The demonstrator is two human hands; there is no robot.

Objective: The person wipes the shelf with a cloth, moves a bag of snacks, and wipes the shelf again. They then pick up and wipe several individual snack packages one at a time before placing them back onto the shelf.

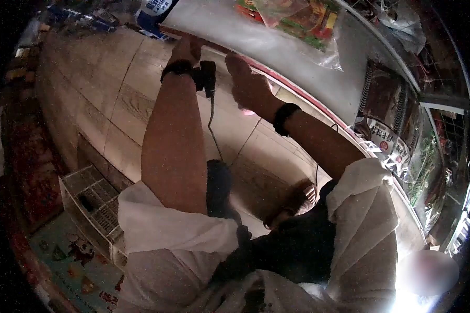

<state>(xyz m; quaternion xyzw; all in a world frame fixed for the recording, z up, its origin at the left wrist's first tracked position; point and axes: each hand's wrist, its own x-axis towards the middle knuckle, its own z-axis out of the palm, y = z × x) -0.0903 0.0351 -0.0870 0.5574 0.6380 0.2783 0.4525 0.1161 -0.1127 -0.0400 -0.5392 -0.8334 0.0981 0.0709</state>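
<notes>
White and smooth, the red-rimmed desk [284,58] has the left hand [187,50] and right hand [249,86] at its near edge; I cannot tell either grip's opening or hold. Crinkled clear plastic packaging [297,23] lies farther in.

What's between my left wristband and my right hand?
In the head view, a black device with a cable sits beside the left wristband; then a strip of tiled floor shows before the right hand.
</notes>
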